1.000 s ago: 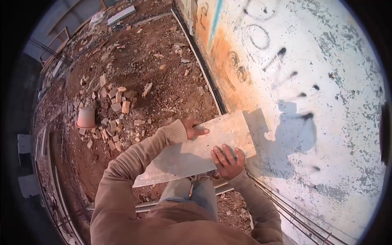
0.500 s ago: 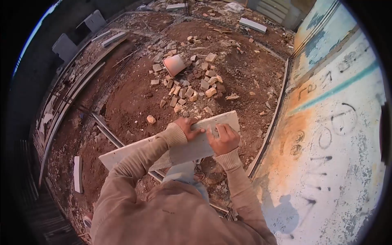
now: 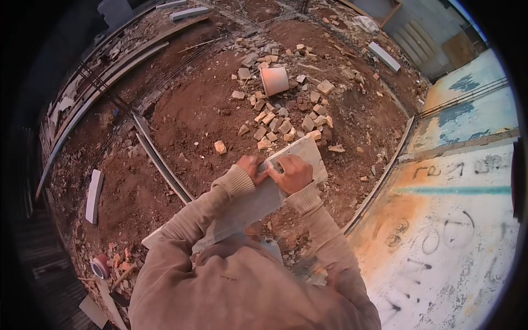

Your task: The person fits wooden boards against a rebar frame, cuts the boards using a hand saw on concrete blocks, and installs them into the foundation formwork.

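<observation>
Left hand holds the top edge of a flat, pale board, with its fingers bent over. Right hand is curled up on the same board, just beside the left hand, and the two almost touch. You cannot tell if the right hand has a small thing in its fingers. The board is under both hands and goes out past them on each side. It slants, with its right end up high and its left end down low. The left sleeve goes over the low end and hides a lot of it. The right sleeve comes up from below, just past the board's bottom edge.

Past the board is a heap of small, blocky stones, near its top corner. A pink bucket is at the far side of the heap. One stone sits by itself on the red dirt, off to the left. A long white block lies farther left, well apart from the hands. Low on the left is a round red and white thing. On the right is a big wall with black marks and a blue-green stripe. A long, thin edge strip runs along the foot of the wall, between it and the dirt.
</observation>
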Action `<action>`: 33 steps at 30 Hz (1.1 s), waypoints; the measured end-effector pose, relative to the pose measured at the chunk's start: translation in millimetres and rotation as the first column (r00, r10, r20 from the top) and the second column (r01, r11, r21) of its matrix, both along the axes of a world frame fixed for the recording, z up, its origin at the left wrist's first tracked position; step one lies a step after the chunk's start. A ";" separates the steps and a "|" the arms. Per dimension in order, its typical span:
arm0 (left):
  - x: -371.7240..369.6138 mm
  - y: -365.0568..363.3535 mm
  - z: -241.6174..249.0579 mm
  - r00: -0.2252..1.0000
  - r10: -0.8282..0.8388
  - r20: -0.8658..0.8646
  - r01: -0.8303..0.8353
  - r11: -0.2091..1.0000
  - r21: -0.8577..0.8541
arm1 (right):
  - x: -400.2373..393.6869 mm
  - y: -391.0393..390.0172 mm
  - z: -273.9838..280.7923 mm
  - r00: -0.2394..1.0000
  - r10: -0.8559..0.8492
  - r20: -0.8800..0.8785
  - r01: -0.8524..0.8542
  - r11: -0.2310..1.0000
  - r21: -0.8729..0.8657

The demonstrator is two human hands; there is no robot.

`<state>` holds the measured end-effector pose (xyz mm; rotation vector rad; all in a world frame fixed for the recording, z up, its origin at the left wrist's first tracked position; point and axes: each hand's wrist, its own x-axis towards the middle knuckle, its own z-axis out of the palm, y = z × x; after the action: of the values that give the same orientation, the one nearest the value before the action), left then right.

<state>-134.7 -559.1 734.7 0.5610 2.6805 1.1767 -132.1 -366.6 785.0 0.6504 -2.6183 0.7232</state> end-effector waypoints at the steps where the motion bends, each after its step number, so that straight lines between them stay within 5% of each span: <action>1: -7.1 -9.6 -6.3 1.000 0.017 0.023 -0.017 1.000 -0.013 | -9.6 -10.7 -3.0 1.000 -0.004 0.007 0.004 1.000 0.015; 6: -93.7 -69.0 -13.9 0.995 0.089 0.053 -0.083 0.990 -0.111 | -109.0 -77.2 5.9 0.992 0.110 0.054 -0.114 0.991 0.075; 10: -153.9 -133.1 -4.7 0.987 0.102 0.123 -0.096 0.994 -0.050 | -173.6 -137.4 16.2 0.985 0.148 0.089 -0.160 0.975 0.153; 12: -175.7 -163.3 7.7 0.992 0.103 0.070 -0.111 0.988 0.112 | -197.1 -165.2 23.2 0.986 0.160 0.045 -0.165 0.976 0.143; 16: -216.1 -206.9 33.9 0.984 0.153 0.087 -0.155 0.988 0.015 | -240.4 -201.9 33.7 0.965 0.251 -0.071 -0.233 0.953 0.193; 22: -265.0 -254.2 54.9 0.965 0.213 0.152 -0.222 0.974 0.050 | -280.8 -225.4 38.1 0.961 0.278 0.018 -0.272 0.926 0.263; 29: -355.4 -350.4 48.1 0.929 0.356 0.098 -0.365 0.927 0.091 | -343.9 -220.1 -35.2 0.953 0.127 0.276 -0.238 0.877 0.417; 31: -396.0 -388.0 41.1 0.869 0.384 0.313 -0.450 0.876 0.174 | -373.0 -214.9 -54.7 0.913 0.014 0.408 -0.194 0.895 0.403; 33: -441.8 -425.5 24.0 0.841 0.412 0.352 -0.488 0.857 0.164 | -407.8 -211.6 -77.4 0.847 -0.128 0.515 -0.076 0.931 0.356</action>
<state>-576.5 -984.6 758.7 -0.2492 2.4729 1.5792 -539.8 -578.2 707.6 0.5675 -3.3246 0.4488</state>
